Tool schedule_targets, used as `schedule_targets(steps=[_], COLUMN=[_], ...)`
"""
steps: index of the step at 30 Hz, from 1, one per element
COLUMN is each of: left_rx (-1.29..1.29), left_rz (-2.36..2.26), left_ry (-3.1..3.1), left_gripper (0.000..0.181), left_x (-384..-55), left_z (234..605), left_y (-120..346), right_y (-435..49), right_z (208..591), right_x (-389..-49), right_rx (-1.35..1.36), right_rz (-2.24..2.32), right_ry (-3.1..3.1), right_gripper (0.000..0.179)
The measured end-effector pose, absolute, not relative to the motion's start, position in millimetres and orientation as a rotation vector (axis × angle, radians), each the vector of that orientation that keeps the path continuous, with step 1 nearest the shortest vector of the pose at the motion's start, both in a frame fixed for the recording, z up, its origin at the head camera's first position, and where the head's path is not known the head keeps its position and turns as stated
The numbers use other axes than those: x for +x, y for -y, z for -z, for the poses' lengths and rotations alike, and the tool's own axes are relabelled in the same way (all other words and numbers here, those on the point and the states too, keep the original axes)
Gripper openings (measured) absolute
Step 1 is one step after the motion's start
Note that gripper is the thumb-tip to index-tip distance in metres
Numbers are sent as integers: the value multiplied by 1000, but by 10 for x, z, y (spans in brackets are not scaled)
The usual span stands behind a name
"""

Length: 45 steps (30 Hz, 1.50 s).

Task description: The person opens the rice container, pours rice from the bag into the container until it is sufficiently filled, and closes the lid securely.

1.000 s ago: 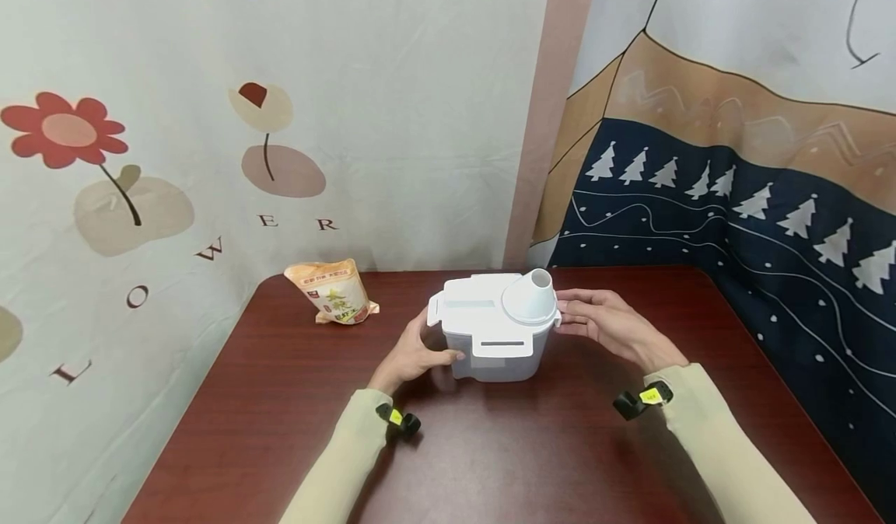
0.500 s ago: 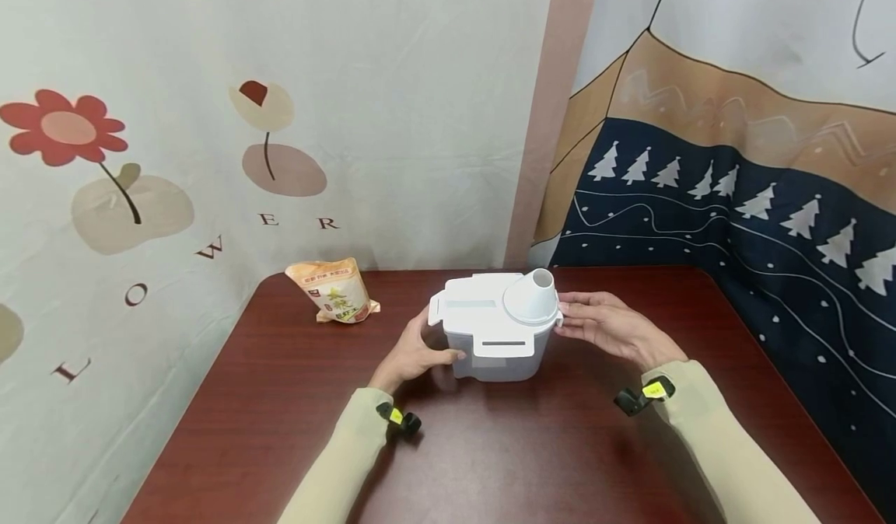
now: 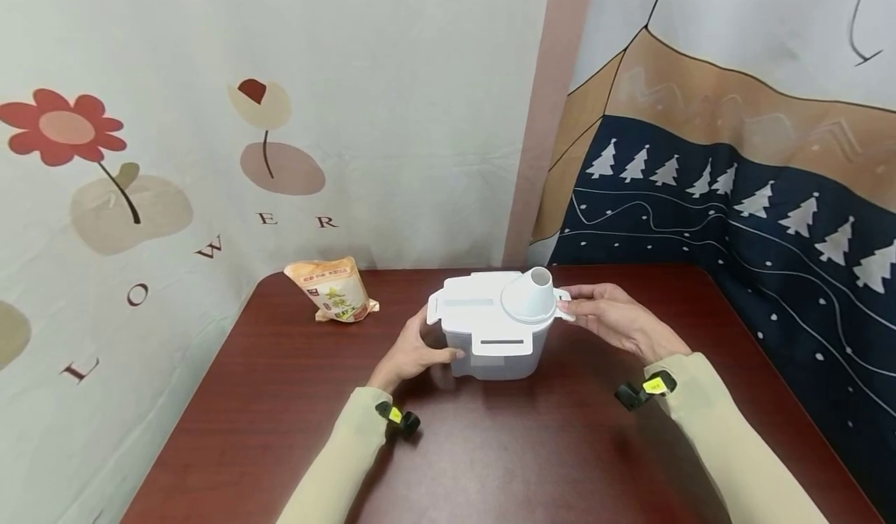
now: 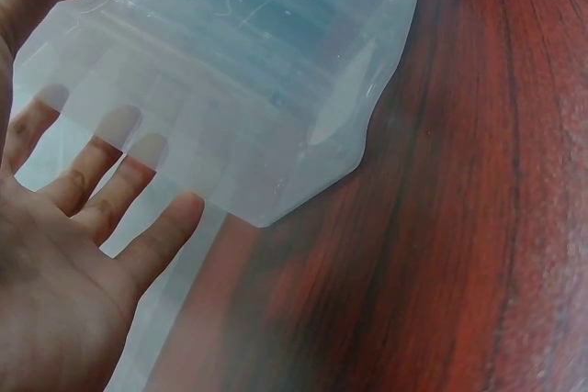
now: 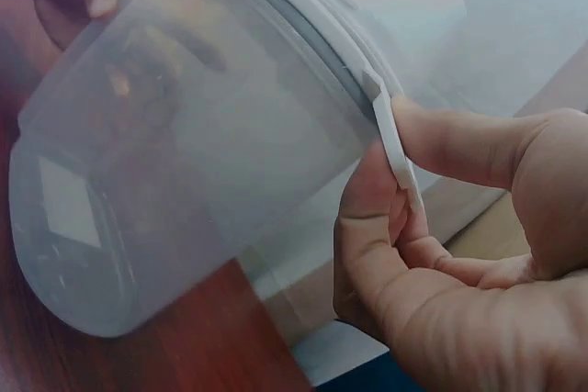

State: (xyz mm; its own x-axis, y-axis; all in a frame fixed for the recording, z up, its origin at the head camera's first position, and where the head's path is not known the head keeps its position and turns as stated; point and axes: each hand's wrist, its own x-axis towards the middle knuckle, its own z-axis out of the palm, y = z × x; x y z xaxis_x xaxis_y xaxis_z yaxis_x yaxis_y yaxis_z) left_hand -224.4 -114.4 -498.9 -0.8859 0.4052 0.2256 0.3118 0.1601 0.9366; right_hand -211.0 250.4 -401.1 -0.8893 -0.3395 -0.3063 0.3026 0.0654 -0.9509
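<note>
The left wrist view revealed what the head view hid: three fingertips of my left hand (image 4: 64, 291) behind the container (image 3: 493, 365), visible through its wall. That wall was translucent plastic; the smooth white lid (image 3: 469, 291) bore a cone-shaped spout (image 3: 528, 298). The container rested on the wood-grained table (image 3: 455, 462), a creased pouch (image 3: 339, 295) apart to its left. My left hand held the container's left end, thumb on the near side; my right hand (image 5: 487, 309), fingers curled, pinched the projecting latch (image 5: 390, 140) at its right end.
</note>
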Motion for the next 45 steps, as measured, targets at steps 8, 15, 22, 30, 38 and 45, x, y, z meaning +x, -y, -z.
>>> schedule_targets(steps=[8,15,22,30,38,45], left_rx=[711,722,745,752,731,777], left_rz=[-1865,-1863,-1859,-1848,-1875,-1899], left_ry=[-2331,-2343,-2335,-2335,-2319,-2279], left_gripper=[92,91,92,93,93,94], left_x=[-2241,-2222,-2226,-2225,-2219,-2222], left_z=[4989,4985,5009,4990,5022,5052], left_y=[1116,1123,1150,1141,1138,1136], right_y=[-2498,-2447,-2397,-2398,-2299,-2088], right_z=[4024,4002,3908,3722,3542,3398], right_x=[-2094,-2048,-1977,-1911,-1841,-1824], right_rx=[-64,-88,-157,-349,-561,-836], right_rz=[1809,1693,1481,1433,1318,1053], right_ry=[-2021,-2226,-2527,-2684,-2804,-2941], right_gripper=[64,61,56,58,66,71])
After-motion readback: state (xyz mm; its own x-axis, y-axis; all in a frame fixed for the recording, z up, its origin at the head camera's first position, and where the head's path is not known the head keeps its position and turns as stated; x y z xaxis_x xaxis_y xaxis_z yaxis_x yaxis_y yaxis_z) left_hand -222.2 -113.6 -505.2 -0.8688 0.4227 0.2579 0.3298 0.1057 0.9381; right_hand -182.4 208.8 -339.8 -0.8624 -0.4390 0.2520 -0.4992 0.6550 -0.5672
